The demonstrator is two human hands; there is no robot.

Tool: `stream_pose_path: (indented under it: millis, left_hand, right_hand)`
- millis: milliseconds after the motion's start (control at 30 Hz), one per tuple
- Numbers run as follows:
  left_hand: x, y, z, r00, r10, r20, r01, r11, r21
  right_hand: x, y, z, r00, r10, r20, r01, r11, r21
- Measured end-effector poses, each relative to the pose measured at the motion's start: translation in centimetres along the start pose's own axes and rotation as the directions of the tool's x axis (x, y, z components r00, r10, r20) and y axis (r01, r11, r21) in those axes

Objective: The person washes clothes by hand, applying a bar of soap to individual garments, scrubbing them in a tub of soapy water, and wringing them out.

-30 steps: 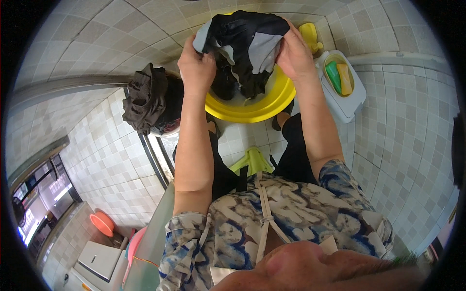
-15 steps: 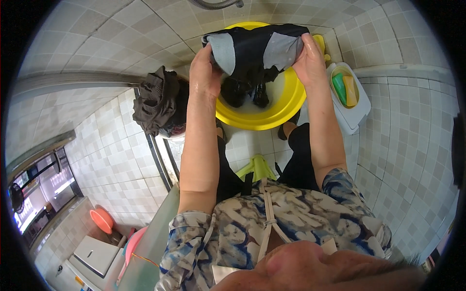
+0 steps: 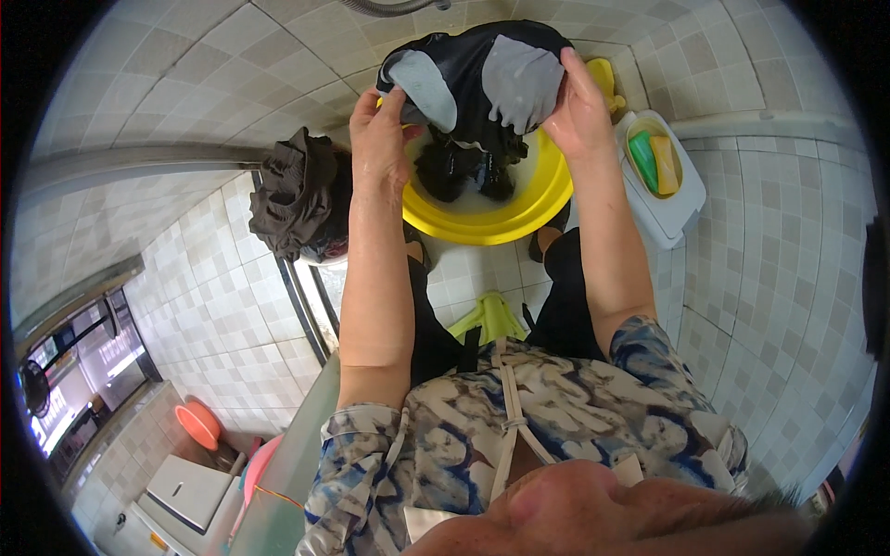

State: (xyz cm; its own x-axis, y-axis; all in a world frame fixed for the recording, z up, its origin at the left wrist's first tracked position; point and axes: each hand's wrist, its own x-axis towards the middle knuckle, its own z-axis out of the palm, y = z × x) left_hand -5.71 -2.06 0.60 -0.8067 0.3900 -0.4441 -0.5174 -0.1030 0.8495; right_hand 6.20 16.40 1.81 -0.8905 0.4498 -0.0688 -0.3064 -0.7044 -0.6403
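Note:
Stretched between my two hands is a black garment (image 3: 471, 79) with a pale grey-green patch and a light grey patch, possibly pocket linings. My left hand (image 3: 378, 139) pinches its left edge between thumb and fingers. On the other side, my right hand (image 3: 580, 109) grips the right edge, thumb on top. The garment is held up over a yellow basin (image 3: 482, 231), and its lower part hangs down into it. Cloudy water (image 3: 475, 206) lies in the basin, with dark wet cloth (image 3: 443, 176) in it. What the garment's far side looks like is hidden.
A pile of dark clothes (image 3: 298, 199) stands at the left by the door frame. At the right, a white container (image 3: 669, 218) carries a bowl with a green and a yellow bar or bottle (image 3: 643, 159). A grey hose (image 3: 394, 8) hangs on the tiled wall; a lime-green stool (image 3: 491, 317) is beneath me.
Both hands have lifted the garment slightly up and away, toward the far wall. It has opened out wider, and the grey patch on the right now shows more fully.

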Motion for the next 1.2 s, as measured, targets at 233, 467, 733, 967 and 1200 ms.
stream_pose_path:
  millis: [233, 467, 733, 967, 1200]
  left_hand:
    - [0.5, -1.5, -0.5, 0.928, 0.369, 0.047, -0.359, 0.859, 0.366]
    - [-1.5, -2.5, 0.5, 0.853, 0.034, 0.521, -0.496, 0.366, 0.787]
    - [0.1, -3.1, 0.9, 0.857, 0.257, 0.446, -0.515, 0.400, 0.759]
    - [1.4, -1.9, 0.1, 0.971, 0.228, 0.069, -0.239, 0.920, 0.311]
    - [-0.1, -0.2, 1.2, 1.000, -0.002, -0.022, 0.002, 1.000, 0.029]
  right_hand:
    - [0.2, -0.1, -0.4, 0.997, -0.016, -0.077, 0.022, 0.997, 0.072]
    - [0.4, 0.6, 0.6, 0.995, -0.035, 0.090, 0.035, 0.999, 0.010]
    - [0.7, -1.1, -0.8, 0.981, -0.170, 0.092, 0.177, 0.981, -0.074]
    - [-0.3, -1.5, -1.6, 0.987, -0.146, -0.060, 0.119, 0.941, -0.316]
    - [-0.2, -2.0, -1.6, 0.991, -0.128, -0.041, 0.115, 0.967, -0.228]
